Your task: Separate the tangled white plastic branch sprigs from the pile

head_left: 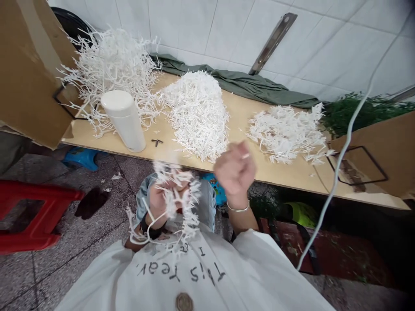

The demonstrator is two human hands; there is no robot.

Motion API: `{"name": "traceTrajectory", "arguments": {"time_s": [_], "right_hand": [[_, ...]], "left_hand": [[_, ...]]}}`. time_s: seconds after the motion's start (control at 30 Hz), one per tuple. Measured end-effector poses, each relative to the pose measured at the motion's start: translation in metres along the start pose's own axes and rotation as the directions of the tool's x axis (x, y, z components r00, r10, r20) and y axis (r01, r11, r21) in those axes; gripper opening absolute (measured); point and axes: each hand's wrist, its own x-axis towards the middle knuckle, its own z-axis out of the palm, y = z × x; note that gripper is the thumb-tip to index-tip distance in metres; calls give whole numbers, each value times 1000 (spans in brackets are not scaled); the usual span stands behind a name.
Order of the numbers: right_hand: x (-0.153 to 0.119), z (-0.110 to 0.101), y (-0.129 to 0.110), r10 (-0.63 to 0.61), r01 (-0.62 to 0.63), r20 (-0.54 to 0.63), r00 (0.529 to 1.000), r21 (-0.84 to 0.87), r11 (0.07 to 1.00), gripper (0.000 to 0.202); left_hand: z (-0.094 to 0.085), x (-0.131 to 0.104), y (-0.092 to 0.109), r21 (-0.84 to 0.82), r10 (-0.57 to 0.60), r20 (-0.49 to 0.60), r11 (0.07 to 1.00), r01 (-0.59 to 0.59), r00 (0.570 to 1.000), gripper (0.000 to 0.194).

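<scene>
My left hand [161, 199] grips a bunch of white plastic sprigs [175, 203] over my lap, their ends trailing down across my white shirt. My right hand [235, 170], blurred by motion, is closed around a small white piece [245, 155] just in front of the wooden table's near edge [259, 172]. On the table lie three heaps of the same white sprigs: a loose branchy one [110, 65] at far left, a dense mound [197, 110] in the middle, and a flatter pile [287, 134] to the right.
A white cylindrical container [125, 121] stands near the table's front left. Cardboard boxes sit at left [29, 73] and right [382, 160]. Green cloth [246, 84] and green foliage [353, 110] lie at the back. A red stool [35, 216] is on the floor left; a white cable [340, 155] hangs right.
</scene>
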Motion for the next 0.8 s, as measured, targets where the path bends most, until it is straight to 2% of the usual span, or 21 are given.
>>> {"name": "traceTrajectory", "arguments": {"time_s": [0.07, 0.13, 0.2, 0.23, 0.3, 0.33, 0.4, 0.47, 0.53, 0.6, 0.67, 0.8], "right_hand": [[7, -22, -10, -74, 27, -187, 979, -240, 970, 56], [19, -41, -14, -228, 16, -333, 915, -536, 844, 58], [33, -51, -7, -364, 1, -350, 863, -719, 695, 39], [39, -51, 0, -381, -6, -327, 865, -765, 644, 30], [45, -43, 16, -327, -20, -242, 913, -829, 558, 34], [44, -36, 23, -253, -7, -177, 951, -831, 556, 33], [36, -19, 32, -61, 50, 12, 998, -734, 678, 31], [23, -2, 36, 54, 75, 213, 975, -553, 830, 39], [13, 12, 35, 95, 42, 318, 943, -399, 916, 47], [7, 22, 32, 147, -29, 337, 930, -331, 943, 49], [6, 27, 29, 180, -64, 308, 934, -354, 933, 50], [4, 28, 23, 68, 8, 135, 989, -501, 865, 53]], "left_hand": [[-3, 2, 3, -55, 55, 19, 997, -54, 998, 46], [-4, 5, 7, -95, 88, 40, 992, -84, 995, 48], [-3, 5, 9, -108, 81, 61, 991, -74, 995, 44], [-2, 6, 9, -110, 71, 71, 992, -63, 995, 40], [0, 6, 7, -113, 48, 87, 993, -38, 995, 32], [2, 7, 6, -114, 36, 95, 993, -25, 995, 29], [3, 9, 3, -112, 9, 110, 994, 3, 994, 26], [5, 12, 1, -74, -22, 124, 997, 31, 992, 29], [6, 14, -1, 4, -44, 126, 999, 44, 991, 31], [7, 14, -2, 80, -68, 126, 995, 58, 990, 31], [8, 11, -3, 114, -81, 120, 991, 67, 989, 30], [8, 8, -6, 45, -95, 112, 995, 91, 989, 35]]}}
